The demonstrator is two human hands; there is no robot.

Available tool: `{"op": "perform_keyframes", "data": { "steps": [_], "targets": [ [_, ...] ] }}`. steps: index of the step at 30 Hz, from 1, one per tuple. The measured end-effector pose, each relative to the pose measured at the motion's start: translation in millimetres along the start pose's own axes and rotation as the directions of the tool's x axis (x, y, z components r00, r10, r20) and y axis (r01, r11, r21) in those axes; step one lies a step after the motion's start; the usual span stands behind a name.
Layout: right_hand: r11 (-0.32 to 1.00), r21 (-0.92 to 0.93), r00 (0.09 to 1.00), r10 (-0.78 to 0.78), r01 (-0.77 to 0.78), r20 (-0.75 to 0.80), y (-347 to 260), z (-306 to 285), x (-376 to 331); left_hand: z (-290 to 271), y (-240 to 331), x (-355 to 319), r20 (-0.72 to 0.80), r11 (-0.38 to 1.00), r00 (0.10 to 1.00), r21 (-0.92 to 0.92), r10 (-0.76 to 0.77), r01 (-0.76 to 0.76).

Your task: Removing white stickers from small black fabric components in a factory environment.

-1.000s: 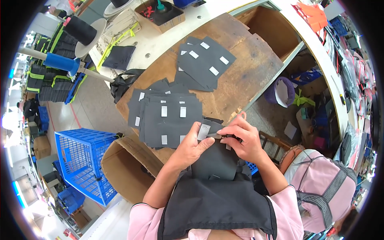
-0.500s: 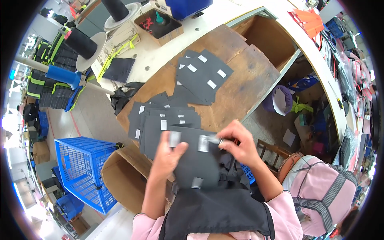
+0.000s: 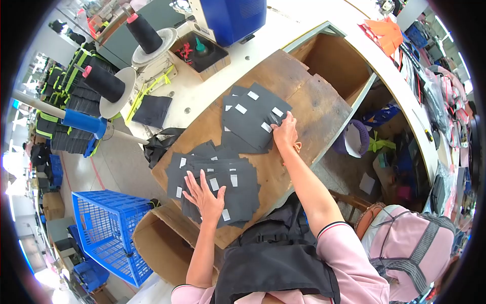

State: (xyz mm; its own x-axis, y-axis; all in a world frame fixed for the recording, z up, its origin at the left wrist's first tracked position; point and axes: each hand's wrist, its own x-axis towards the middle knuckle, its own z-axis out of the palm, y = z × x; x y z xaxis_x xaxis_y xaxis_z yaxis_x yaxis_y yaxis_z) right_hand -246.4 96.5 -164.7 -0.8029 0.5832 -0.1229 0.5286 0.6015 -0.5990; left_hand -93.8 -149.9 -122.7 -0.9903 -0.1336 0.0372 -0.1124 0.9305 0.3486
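Observation:
Dark grey flat panels with small white patches lie in two overlapping piles on a brown wooden board. My left hand (image 3: 206, 198) rests flat with fingers spread on the top panel of the nearer pile (image 3: 243, 195). At the right edge of the farther pile (image 3: 248, 119), my right hand (image 3: 285, 131) has its thumb and fingers closed on the top panel's edge, beside a white patch. How many layers they grip is hidden.
The wooden board (image 3: 309, 116) spans a white table (image 3: 195, 96) and borders an open compartment (image 3: 336, 61). Two black thread cones (image 3: 144, 33) stand far left, near a small parts box (image 3: 202, 53). A cardboard box (image 3: 162, 243) and blue crate (image 3: 109, 228) sit left.
The panel I held in both hands now lies on the nearer pile, under my left hand. My right hand has moved forward to the farther pile's edge.

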Motion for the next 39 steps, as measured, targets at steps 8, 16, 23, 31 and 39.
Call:
{"op": "perform_keyframes", "data": {
  "steps": [8, 16, 23, 31, 39],
  "targets": [
    [0.983, 0.121, 0.984, 0.149, -0.137, -0.096, -11.6, 2.2, 3.7, -33.9, 58.4, 46.4, -0.182, 0.975, 0.960, -0.017, 0.214, -0.221],
    [0.967, 0.208, 0.975, 0.175, -0.145, -0.135, -2.9, 22.8, 2.7, -13.5, 92.0, 33.5, -0.012, 0.919, 0.948, -0.242, 0.318, -0.312],
    [0.730, 0.607, 0.947, -0.288, 0.315, -0.145, -16.9, -56.0, -8.7, -63.9, 95.2, 53.5, -0.314, 0.789, 0.885, -0.413, 0.344, -0.454],
    [0.589, 0.490, 0.480, -0.808, 0.643, 0.342, -27.0, -204.9, -104.8, -95.7, 100.7, 55.9, 0.204, 0.546, 0.757, -0.805, 0.620, -0.231],
    [0.700, 0.315, 0.741, -0.671, 0.641, -0.015, -10.4, -192.6, -150.1, -86.8, 100.3, -5.5, 0.548, 0.315, 0.751, -0.834, 0.369, 0.454]
  ]
}}
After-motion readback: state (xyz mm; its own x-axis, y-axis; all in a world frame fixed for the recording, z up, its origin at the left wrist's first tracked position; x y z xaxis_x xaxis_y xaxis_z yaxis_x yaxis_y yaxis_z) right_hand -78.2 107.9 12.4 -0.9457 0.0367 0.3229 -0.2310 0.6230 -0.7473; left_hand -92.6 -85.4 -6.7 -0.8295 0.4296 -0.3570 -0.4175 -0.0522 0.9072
